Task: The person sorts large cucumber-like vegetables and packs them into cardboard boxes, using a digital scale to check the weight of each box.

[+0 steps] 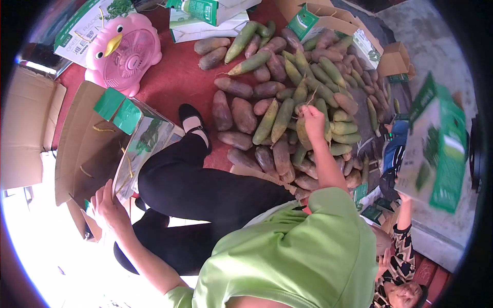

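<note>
My right hand [311,122] is closed in a pinch on the thin root end of a green radish [303,134], which hangs just above the pile. Many green and reddish-brown radishes [244,114] lie heaped around it on the red floor. On the left, my left hand [109,208] is at the near edge of an open cardboard box [82,149], its fingers stretched out and apart. Yellow cord handles [129,167] show along that box's printed side panel. Whether the fingers press on the box is hard to tell.
A pink penguin-shaped fan [123,51] stands at the upper left. Printed cartons [210,25] are at the top, and another open carton [334,23] is behind the pile. At the right, another person's arm [404,215] holds up a green-and-white carton [436,149].
</note>
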{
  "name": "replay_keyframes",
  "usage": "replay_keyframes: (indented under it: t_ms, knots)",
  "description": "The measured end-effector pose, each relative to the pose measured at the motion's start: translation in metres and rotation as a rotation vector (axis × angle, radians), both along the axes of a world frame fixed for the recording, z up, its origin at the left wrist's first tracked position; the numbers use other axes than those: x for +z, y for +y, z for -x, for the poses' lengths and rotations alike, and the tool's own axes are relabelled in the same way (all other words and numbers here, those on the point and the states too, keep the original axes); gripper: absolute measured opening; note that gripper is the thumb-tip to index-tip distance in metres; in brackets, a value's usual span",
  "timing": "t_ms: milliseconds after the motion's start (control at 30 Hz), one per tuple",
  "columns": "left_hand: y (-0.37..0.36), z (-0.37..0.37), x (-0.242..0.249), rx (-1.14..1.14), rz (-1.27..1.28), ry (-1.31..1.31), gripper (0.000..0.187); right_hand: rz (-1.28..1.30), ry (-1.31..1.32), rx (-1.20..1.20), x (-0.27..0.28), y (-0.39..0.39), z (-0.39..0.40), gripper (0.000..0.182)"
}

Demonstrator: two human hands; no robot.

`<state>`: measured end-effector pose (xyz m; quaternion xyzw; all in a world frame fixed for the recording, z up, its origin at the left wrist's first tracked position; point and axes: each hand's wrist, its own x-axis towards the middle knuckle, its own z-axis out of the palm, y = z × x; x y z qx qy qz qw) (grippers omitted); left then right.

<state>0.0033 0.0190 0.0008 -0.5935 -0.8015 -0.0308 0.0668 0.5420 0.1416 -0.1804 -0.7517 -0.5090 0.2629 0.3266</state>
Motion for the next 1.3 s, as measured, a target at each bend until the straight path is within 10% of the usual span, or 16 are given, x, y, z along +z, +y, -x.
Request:
replay_keyframes:
  t_ms: [367,667,733,800,900,1100,1300]
  knots:
    - [-0.004,-0.01,0.011,0.016,-0.046,-0.028,0.036,-0.251,0.488,0.17,0.164,0.052,0.13,0.019]
    - [0.0,-0.011,0.01,0.068,-0.026,-0.008,0.036,-0.446,1.168,0.921,0.29,0.098,0.324,0.019]
    - [-0.001,-0.008,0.007,0.052,-0.04,0.022,0.035,0.067,1.376,1.43,0.317,0.094,0.353,0.018]
    - [0.001,-0.011,0.011,0.062,-0.001,0.034,0.031,-0.408,0.88,1.019,0.302,0.071,0.427,0.019]
    - [0.002,-0.009,0.007,0.092,0.029,0.054,0.03,-0.536,0.571,1.156,0.249,0.054,0.505,0.014]
    - [0.002,-0.01,0.008,0.082,0.051,0.024,0.03,-0.285,-0.19,1.353,0.194,0.022,0.525,0.016]
    - [0.002,-0.007,0.006,0.028,0.005,0.005,0.032,-0.493,0.346,1.1,0.188,0.041,0.44,0.014]
